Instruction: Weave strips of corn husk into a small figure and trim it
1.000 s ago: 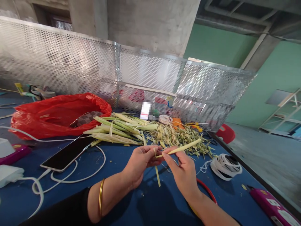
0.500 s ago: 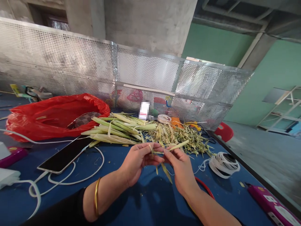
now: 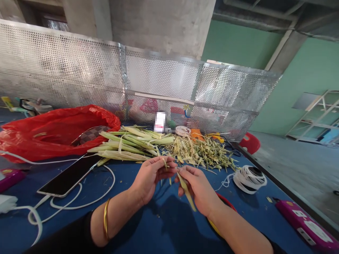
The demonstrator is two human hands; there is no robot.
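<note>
Swung down since the earlier frame, the pale husk strip (image 3: 188, 194) is pinched in the right hand (image 3: 201, 188), its tail hung over the blue table (image 3: 172, 229); its upper end is apparently presented to the left hand (image 3: 150, 176), where a thin bent piece (image 3: 165, 162) is held.

Looks like some kind of craft workshop
Bare concrete wall (image 3: 156, 26), perforated metal divider (image 3: 161, 76), plus a blue worktable (image 3: 132, 225) with plant trimmings (image 3: 201, 151) and a spool (image 3: 249, 180).
</note>
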